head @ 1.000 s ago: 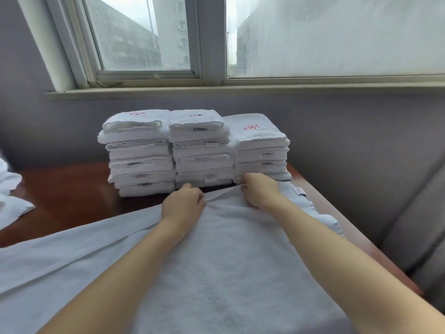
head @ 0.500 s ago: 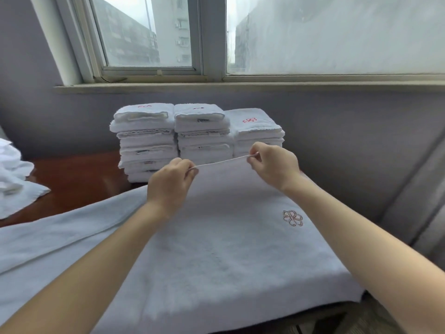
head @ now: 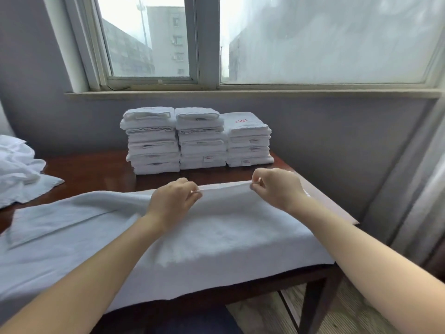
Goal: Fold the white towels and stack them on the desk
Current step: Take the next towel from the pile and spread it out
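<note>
Our left hand [head: 173,201] and right hand [head: 277,189] each pinch the far edge of the towel [head: 216,242], fingers [head: 195,193] curled tight on it. The towel lies spread across the near worktop [head: 96,169]. Three folded stacks [head: 199,138] stand behind it.

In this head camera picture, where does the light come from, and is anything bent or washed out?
Head view: daylight comes through the window behind the desk, its right pane hazy and bright; the wide lens bows the window frame near the edges; the white towel pinched by the left hand and right hand loses texture; the desk shows a soft sheen.
</note>
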A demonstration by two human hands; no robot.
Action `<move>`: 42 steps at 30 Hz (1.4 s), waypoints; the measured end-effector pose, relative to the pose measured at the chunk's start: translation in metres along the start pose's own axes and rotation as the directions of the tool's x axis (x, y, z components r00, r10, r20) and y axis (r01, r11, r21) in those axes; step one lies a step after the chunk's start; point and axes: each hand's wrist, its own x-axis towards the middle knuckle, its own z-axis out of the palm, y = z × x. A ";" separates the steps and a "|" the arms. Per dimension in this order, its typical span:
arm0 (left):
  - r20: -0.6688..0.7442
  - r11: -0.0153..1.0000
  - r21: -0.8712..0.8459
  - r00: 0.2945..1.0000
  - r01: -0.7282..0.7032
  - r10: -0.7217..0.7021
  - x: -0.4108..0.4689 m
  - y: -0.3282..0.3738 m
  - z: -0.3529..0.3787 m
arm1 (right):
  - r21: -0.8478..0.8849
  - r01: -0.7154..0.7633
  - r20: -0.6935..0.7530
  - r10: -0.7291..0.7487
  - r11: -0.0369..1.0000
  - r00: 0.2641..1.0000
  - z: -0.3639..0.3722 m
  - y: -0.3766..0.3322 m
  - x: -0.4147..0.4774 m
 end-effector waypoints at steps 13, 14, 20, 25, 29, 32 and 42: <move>0.269 0.994 -0.076 0.959 -0.074 0.092 0.031 0.044 0.025 | 0.063 -0.211 0.074 0.207 0.975 0.976 0.017 0.024 -0.018; 0.293 0.990 -0.105 0.948 -0.094 0.121 0.034 0.050 0.031 | 0.027 -0.223 0.059 0.222 0.974 0.973 0.017 0.027 -0.017; 0.406 0.965 -0.219 0.885 -0.147 0.227 0.051 0.074 0.061 | -0.245 0.143 0.202 -0.094 0.959 0.975 0.016 0.043 -0.004; 0.475 0.973 -0.141 0.849 -0.185 0.231 0.055 0.074 0.071 | -0.573 0.051 0.175 0.061 0.818 0.983 0.008 0.044 0.005; 0.485 0.971 -0.175 0.844 -0.163 0.230 0.055 0.072 0.069 | -0.624 -0.038 0.204 0.209 0.780 0.956 -0.002 0.028 0.008; 0.405 0.972 -0.202 0.894 -0.118 0.193 0.052 0.066 0.065 | -0.286 -0.095 0.200 0.157 0.953 0.967 0.008 0.014 0.005; 0.483 0.998 0.035 0.875 -0.054 0.031 0.042 0.025 0.071 | 0.014 -0.170 0.405 0.150 0.985 0.902 0.067 -0.015 0.004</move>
